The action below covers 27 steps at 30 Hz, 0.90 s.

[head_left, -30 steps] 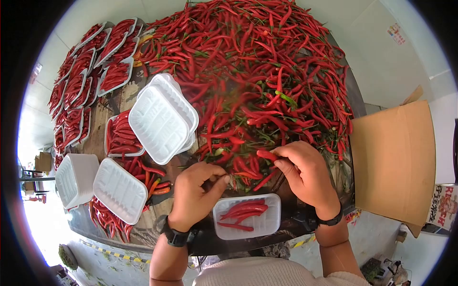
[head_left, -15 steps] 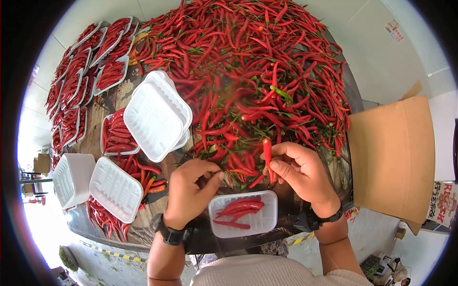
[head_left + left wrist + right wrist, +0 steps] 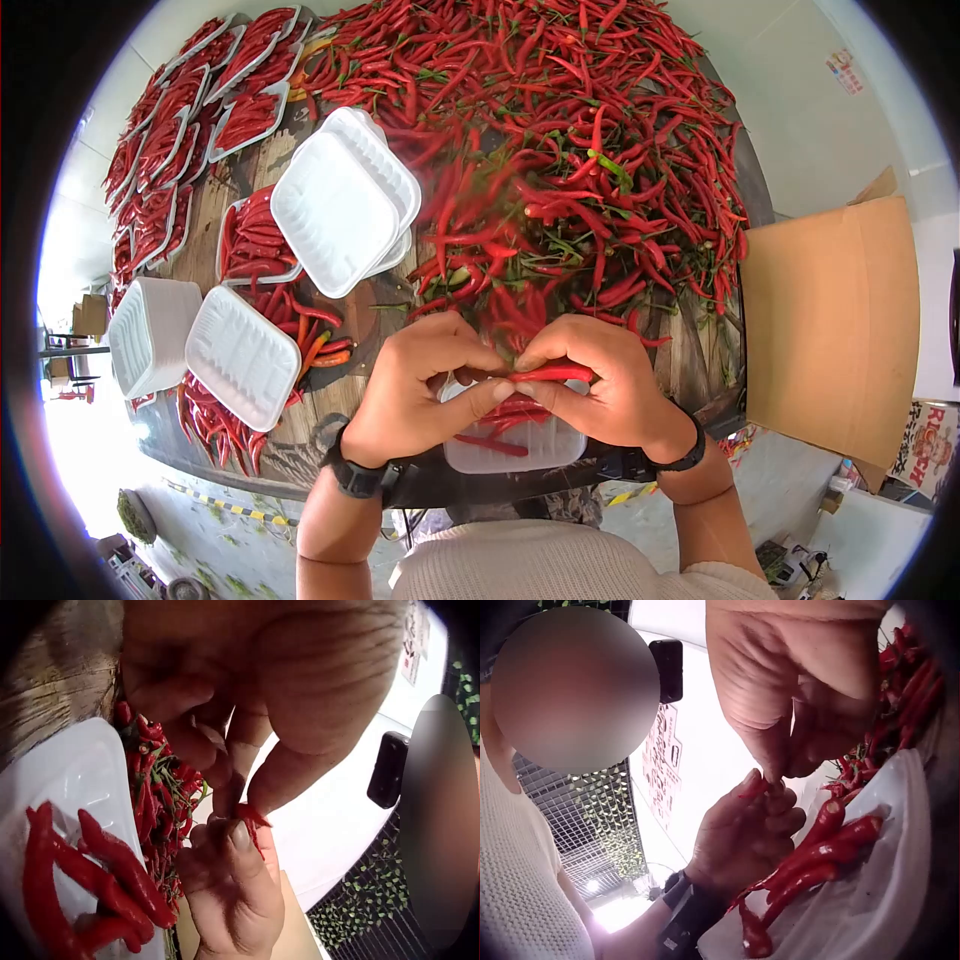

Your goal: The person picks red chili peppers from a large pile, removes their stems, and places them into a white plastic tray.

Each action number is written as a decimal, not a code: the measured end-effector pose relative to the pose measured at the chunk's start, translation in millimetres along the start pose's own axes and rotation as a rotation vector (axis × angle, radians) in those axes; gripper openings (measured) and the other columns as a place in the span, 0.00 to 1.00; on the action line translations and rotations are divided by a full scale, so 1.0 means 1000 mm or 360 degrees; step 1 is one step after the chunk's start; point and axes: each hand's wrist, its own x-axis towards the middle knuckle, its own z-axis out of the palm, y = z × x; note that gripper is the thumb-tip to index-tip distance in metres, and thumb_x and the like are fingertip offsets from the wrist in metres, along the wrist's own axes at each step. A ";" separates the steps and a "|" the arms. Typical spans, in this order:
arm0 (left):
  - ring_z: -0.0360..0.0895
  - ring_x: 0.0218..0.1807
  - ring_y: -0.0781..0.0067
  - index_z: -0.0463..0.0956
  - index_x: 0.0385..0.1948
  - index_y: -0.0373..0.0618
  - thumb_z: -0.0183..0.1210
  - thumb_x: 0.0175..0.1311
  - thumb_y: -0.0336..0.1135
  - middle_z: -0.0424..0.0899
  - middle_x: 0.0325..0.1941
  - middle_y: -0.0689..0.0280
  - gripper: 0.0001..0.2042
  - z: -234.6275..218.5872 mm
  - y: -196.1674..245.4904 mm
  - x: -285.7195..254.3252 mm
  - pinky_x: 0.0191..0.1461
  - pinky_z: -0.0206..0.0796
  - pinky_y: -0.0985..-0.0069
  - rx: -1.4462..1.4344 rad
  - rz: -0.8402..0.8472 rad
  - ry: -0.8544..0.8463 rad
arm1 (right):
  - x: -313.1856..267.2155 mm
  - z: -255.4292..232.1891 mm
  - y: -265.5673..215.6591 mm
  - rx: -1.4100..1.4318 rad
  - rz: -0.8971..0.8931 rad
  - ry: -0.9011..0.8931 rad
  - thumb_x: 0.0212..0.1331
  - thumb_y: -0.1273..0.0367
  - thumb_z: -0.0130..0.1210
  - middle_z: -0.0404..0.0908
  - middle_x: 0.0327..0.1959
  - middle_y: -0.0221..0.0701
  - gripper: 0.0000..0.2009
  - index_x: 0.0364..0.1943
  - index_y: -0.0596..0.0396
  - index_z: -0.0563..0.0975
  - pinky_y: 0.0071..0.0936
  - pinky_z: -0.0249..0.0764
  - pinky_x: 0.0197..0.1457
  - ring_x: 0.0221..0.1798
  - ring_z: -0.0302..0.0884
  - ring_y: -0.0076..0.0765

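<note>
A red chili pepper (image 3: 556, 372) is held between the two hands, above a white plastic tray (image 3: 562, 452). My right hand (image 3: 612, 385) pinches the pepper between thumb and fingers. Thumb and fingertips of my left hand (image 3: 420, 385) pinch its left end. In the left wrist view, the tip of this pepper (image 3: 252, 816) shows red where the fingers of both hands meet. Several red chili peppers (image 3: 810, 862) without stems lie in the tray below the hands. The hands cover the tray's far side in the head view.
A large heap of red chilies (image 3: 600, 120) with green stems covers the far table. Filled trays (image 3: 165, 150) line the back left. Empty white trays (image 3: 335, 210) lean over a filled one; a tray stack (image 3: 150, 335) stands at left. A cardboard box (image 3: 830, 330) is at right.
My right hand has brought the chili pepper from the heap's near edge leftward over the tray, turning it upright and then level. The left hand has moved right to meet it and now pinches its end.
</note>
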 end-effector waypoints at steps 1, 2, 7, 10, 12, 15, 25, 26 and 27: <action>0.72 0.28 0.78 0.85 0.32 0.42 0.73 0.53 0.30 0.79 0.29 0.67 0.07 -0.003 0.003 0.001 0.29 0.61 0.79 0.0028 -0.0023 -0.0032 | -0.001 0.001 -0.001 -0.0049 -0.0015 0.0012 0.52 0.74 0.69 0.83 0.38 0.36 0.15 0.43 0.58 0.79 0.31 0.77 0.44 0.40 0.83 0.41; 0.72 0.28 0.78 0.85 0.31 0.42 0.73 0.52 0.30 0.79 0.28 0.68 0.07 -0.005 0.004 0.000 0.29 0.61 0.79 0.0057 -0.0045 -0.0063 | -0.001 0.001 -0.001 -0.0099 -0.0030 0.0024 0.51 0.73 0.70 0.83 0.38 0.37 0.15 0.43 0.57 0.80 0.32 0.77 0.43 0.40 0.82 0.45; 0.73 0.27 0.77 0.85 0.28 0.41 0.72 0.50 0.28 0.79 0.26 0.67 0.06 -0.005 0.006 -0.001 0.29 0.63 0.78 0.0123 -0.0098 -0.0036 | 0.001 -0.004 -0.012 -0.0073 -0.0026 0.0001 0.51 0.70 0.70 0.83 0.36 0.37 0.14 0.40 0.57 0.79 0.36 0.76 0.41 0.38 0.82 0.46; 0.74 0.26 0.73 0.84 0.27 0.41 0.71 0.49 0.27 0.79 0.25 0.65 0.05 -0.006 0.007 0.001 0.29 0.64 0.75 0.0184 -0.0030 -0.0099 | -0.002 -0.010 -0.013 -0.0161 0.0057 -0.0097 0.51 0.70 0.69 0.83 0.36 0.36 0.13 0.40 0.57 0.80 0.38 0.75 0.40 0.37 0.81 0.48; 0.75 0.27 0.71 0.84 0.27 0.41 0.71 0.49 0.27 0.80 0.25 0.64 0.05 -0.005 0.005 0.001 0.29 0.65 0.73 0.0215 0.0042 -0.0136 | -0.003 -0.011 -0.012 -0.0235 0.0130 -0.0186 0.51 0.70 0.69 0.83 0.36 0.36 0.13 0.40 0.57 0.80 0.38 0.75 0.40 0.36 0.81 0.48; 0.77 0.29 0.65 0.84 0.26 0.42 0.71 0.46 0.27 0.80 0.25 0.63 0.06 -0.004 0.002 0.002 0.33 0.67 0.69 0.0310 0.0116 -0.0156 | -0.006 -0.007 -0.006 -0.0400 0.0021 -0.0265 0.51 0.70 0.67 0.83 0.34 0.35 0.11 0.38 0.56 0.80 0.39 0.74 0.41 0.36 0.80 0.48; 0.76 0.35 0.59 0.84 0.24 0.47 0.74 0.39 0.30 0.77 0.27 0.65 0.09 -0.001 0.004 0.004 0.40 0.67 0.65 0.0622 0.0116 -0.0137 | -0.007 0.008 -0.002 -0.0583 0.0021 -0.0163 0.52 0.70 0.65 0.75 0.31 0.34 0.08 0.34 0.54 0.78 0.42 0.73 0.40 0.39 0.76 0.45; 0.76 0.35 0.59 0.84 0.24 0.47 0.74 0.39 0.30 0.77 0.27 0.65 0.09 -0.001 0.003 0.004 0.40 0.67 0.65 0.0633 0.0113 -0.0123 | -0.008 0.010 0.001 -0.0543 -0.0005 -0.0159 0.53 0.70 0.64 0.75 0.31 0.34 0.07 0.34 0.54 0.78 0.41 0.73 0.40 0.39 0.76 0.45; 0.75 0.35 0.60 0.84 0.24 0.47 0.74 0.39 0.30 0.77 0.27 0.65 0.09 -0.001 0.002 0.004 0.40 0.67 0.65 0.0645 0.0108 -0.0109 | -0.008 0.011 0.003 -0.0500 -0.0032 -0.0155 0.53 0.70 0.64 0.75 0.31 0.34 0.07 0.34 0.54 0.78 0.41 0.73 0.40 0.39 0.77 0.45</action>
